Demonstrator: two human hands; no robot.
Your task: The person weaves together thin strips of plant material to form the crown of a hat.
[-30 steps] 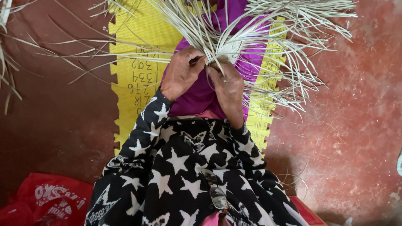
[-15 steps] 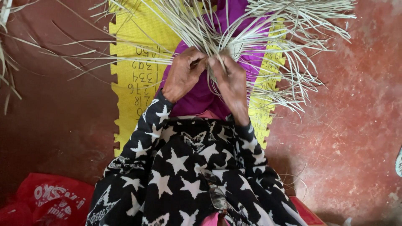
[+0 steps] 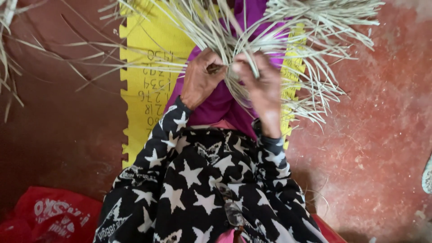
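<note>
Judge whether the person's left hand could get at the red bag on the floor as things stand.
Probably not at once: the left hand is closed on the pale straw strips, and the red bag lies back beside the person, apart from it.

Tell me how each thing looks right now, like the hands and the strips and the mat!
Left hand: closed, pinching the dry strips.
Right hand: closed around the dry strips.
Dry strips: pale, bunched at the hands, loose ends fanned out.
Yellow mat: flat on the floor, partly covered, writing on it.
Purple cloth: spread under the hands.
Red bag: crumpled, lying on the floor.
Floor: reddish, scuffed.
</note>
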